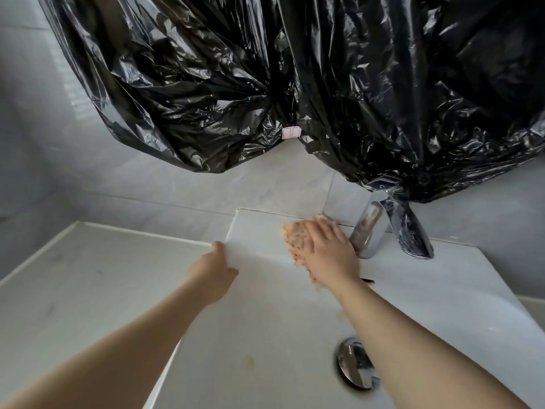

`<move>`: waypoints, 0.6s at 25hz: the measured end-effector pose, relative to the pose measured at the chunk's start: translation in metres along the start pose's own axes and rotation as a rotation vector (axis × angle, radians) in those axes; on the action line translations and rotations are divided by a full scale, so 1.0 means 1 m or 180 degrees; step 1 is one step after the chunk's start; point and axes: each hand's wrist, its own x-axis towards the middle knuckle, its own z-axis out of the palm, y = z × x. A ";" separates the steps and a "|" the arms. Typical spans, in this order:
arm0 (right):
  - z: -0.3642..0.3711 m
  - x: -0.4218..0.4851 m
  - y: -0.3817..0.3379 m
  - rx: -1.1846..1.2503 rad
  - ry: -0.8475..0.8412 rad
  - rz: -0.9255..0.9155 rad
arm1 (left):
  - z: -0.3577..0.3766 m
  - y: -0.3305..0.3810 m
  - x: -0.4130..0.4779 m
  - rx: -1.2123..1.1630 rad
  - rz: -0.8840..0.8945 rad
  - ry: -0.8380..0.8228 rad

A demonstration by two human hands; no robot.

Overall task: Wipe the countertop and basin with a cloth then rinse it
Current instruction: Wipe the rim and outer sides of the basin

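White rectangular basin [265,290], set on a pale worktop [88,284] against a grey tiled wall [177,184]. Chrome drain stopper [355,366] is seen at the basin floor, with a brownish stain [249,361] to its left. Chrome tap [370,231] is mounted on the rear ledge, at the right. Peach-coloured cloth [295,240] is pressed flat on the rear ledge, just beside the tap base, under the right hand [330,255], whose fingers are laid out straight and spread over it. Left hand [213,273] is curled over the basin's left rim, gripping it. Black plastic sheeting [265,78] is hung above, covering the upper wall; a small white-and-red label [291,133] is fixed to it.
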 end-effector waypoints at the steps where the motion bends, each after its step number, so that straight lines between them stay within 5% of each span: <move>1: 0.000 -0.002 0.001 -0.0063 0.0069 0.0279 | 0.000 0.000 0.001 -0.0021 -0.0019 0.0034; 3: 0.002 -0.003 -0.025 -0.0159 0.0168 0.0559 | 0.003 -0.002 0.003 -0.0141 -0.0053 0.0025; 9: 0.009 0.021 -0.100 0.0185 -0.0411 -0.0792 | 0.002 -0.005 0.000 -0.0400 -0.0223 0.0180; 15: -0.005 -0.008 0.000 -0.0483 0.0179 0.0262 | 0.002 -0.004 -0.002 -0.0450 -0.0148 0.0104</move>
